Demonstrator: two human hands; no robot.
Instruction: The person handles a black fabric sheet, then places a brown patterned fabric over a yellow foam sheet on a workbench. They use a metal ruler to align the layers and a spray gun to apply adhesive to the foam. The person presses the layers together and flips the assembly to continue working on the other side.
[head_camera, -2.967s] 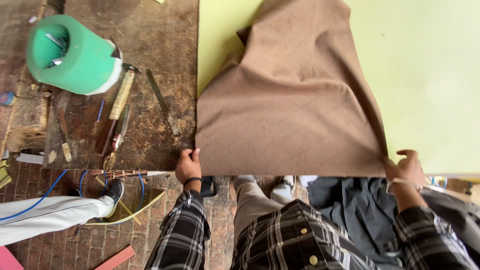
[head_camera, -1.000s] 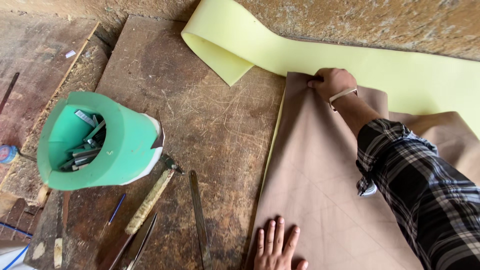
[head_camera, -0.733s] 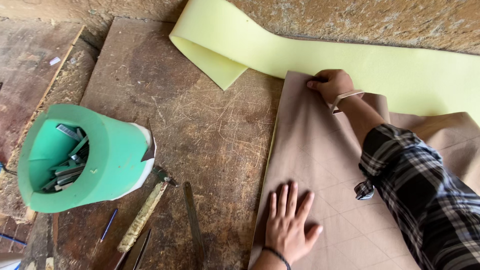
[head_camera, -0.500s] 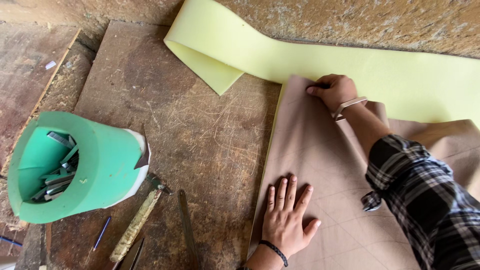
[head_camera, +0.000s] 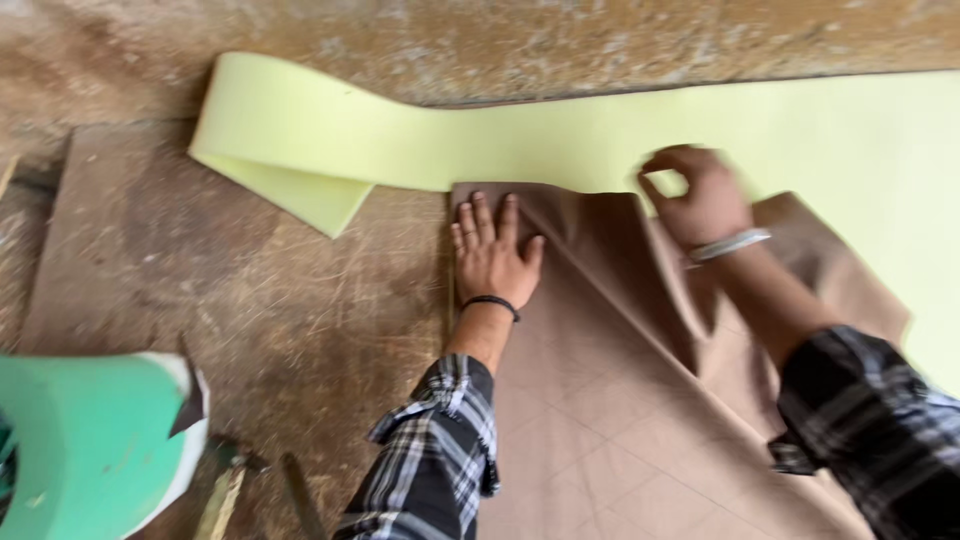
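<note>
Head view, looking down on a worn wooden desk (head_camera: 250, 300).

Brown fabric (head_camera: 620, 420): lying spread over the right half of the desk, its far edge overlapping the pale yellow foam sheet (head_camera: 520, 130). Faint chalk grid lines are showing on its near part. A raised fold is running diagonally from the far left corner of the fabric toward the near right.

Left hand (head_camera: 492, 255): lying flat, palm down, fingers extended and slightly spread, pressing on the far left corner of the fabric. It is released, grasping nothing. A dark band is sitting at the wrist; the plaid sleeve (head_camera: 430, 465) is rolled up on the forearm.

Right hand (head_camera: 700, 195): sitting at the far edge of the fabric, just where it is meeting the foam. Fingers are curled, thumb and forefinger appearing to be pinching the fabric's edge; motion blur is keeping the exact grip from being certain. A pale bangle is sitting at the wrist.

Foam sheet: running along the far edge of the desk from right to left, with its left end folded back under itself.

Green tub (head_camera: 90, 440): standing at the near left corner, partly cut off by the frame, well apart from both hands. Tool handles (head_camera: 225, 495) are lying just beside it.
</note>
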